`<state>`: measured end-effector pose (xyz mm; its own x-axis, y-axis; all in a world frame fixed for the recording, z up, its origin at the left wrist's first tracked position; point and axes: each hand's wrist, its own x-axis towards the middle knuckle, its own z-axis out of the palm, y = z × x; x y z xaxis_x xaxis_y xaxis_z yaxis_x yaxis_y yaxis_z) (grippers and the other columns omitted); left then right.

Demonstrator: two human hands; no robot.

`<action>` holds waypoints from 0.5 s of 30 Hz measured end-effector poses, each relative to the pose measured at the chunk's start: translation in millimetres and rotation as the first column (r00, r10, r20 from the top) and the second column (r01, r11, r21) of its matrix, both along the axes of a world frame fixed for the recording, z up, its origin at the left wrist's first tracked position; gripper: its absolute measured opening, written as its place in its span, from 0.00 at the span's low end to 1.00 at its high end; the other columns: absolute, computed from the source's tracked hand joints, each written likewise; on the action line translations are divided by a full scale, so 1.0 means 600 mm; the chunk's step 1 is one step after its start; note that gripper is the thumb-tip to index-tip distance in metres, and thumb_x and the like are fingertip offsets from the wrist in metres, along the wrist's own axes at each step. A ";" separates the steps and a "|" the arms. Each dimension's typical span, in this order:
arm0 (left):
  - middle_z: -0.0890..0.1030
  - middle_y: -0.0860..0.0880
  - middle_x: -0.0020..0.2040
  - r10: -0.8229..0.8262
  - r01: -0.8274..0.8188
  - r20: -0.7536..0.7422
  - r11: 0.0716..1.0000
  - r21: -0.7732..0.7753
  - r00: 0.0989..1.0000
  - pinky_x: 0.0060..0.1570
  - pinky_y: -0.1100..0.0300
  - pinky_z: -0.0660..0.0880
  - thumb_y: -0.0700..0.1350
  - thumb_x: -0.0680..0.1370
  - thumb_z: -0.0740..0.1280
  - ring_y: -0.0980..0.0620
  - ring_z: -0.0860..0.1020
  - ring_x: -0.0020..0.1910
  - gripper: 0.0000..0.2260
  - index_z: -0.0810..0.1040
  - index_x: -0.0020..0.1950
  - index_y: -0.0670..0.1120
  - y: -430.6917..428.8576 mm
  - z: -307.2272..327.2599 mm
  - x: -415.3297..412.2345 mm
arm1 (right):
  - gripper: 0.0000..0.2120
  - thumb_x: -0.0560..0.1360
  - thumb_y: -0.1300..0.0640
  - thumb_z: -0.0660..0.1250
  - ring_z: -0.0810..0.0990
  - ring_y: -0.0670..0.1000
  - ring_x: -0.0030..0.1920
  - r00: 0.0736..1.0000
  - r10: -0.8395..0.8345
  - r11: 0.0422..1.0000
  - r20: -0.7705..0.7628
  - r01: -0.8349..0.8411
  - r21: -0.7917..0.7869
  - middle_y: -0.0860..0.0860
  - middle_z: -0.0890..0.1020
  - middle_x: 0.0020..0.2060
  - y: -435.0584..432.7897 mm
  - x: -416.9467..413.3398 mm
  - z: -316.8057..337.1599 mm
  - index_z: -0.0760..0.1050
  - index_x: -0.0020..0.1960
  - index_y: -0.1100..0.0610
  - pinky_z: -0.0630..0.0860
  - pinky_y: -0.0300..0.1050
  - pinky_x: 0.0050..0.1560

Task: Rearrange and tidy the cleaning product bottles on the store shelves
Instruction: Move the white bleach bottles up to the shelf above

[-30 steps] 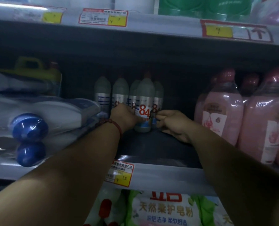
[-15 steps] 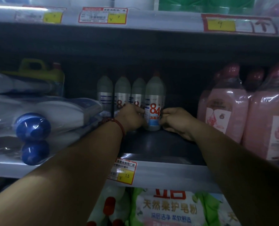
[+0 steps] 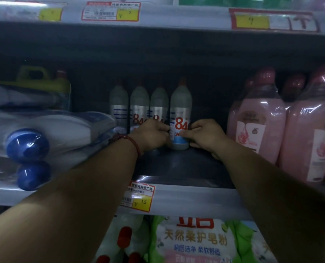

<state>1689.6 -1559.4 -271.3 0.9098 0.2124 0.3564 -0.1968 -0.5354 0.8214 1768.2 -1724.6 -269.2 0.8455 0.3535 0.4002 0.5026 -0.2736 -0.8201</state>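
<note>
Store shelving fills the dim view. Nearest, on the lower shelf, lies a green and white bag of soap powder (image 3: 194,242). Above it runs the grey middle shelf (image 3: 205,200), its front edge carrying a red and yellow price tag (image 3: 139,198).

Two bare forearms reach over this edge. The left hand (image 3: 150,136), a red bracelet (image 3: 127,140) at its wrist, and the right hand (image 3: 205,135) curl their fingers around the lower part of an upright 84 disinfectant bottle (image 3: 180,111), one from each side. The bottle stands mid-shelf, at the right end of a row with three matching bottles (image 3: 140,105) close beside it.

Blue-capped bottles (image 3: 27,145) wrapped in plastic lie to the left, and pink bottles (image 3: 258,128) stand to the right. Farther up, the top shelf edge holds more price tags (image 3: 110,11).
</note>
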 end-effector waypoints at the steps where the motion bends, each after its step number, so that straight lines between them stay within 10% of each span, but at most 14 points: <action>1: 0.86 0.41 0.56 -0.005 0.005 -0.005 1.000 0.008 1.000 0.65 0.49 0.78 0.27 0.71 0.73 0.45 0.82 0.60 0.14 0.84 0.55 0.35 0.000 -0.001 0.001 | 0.13 0.68 0.55 0.81 0.87 0.57 0.46 1.000 -0.011 1.000 0.012 0.011 -0.006 0.57 0.87 0.41 0.000 0.002 0.000 0.81 0.44 0.60 0.84 0.60 0.52; 15: 0.84 0.44 0.57 0.438 -0.444 0.109 0.808 0.387 0.892 0.52 0.61 0.76 0.49 0.75 0.73 0.44 0.81 0.59 0.15 0.84 0.57 0.42 -0.022 0.021 -0.062 | 0.12 0.74 0.54 0.76 0.78 0.48 0.42 0.936 -0.119 0.966 0.332 0.187 -0.181 0.50 0.81 0.43 -0.017 -0.043 0.006 0.75 0.49 0.57 0.69 0.35 0.35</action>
<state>1652.4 -1572.8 -258.6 0.7465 0.4301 0.5077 0.1290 -0.8421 0.5237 1742.2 -1734.7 -265.5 0.7376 0.3337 0.5870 0.6644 -0.5138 -0.5428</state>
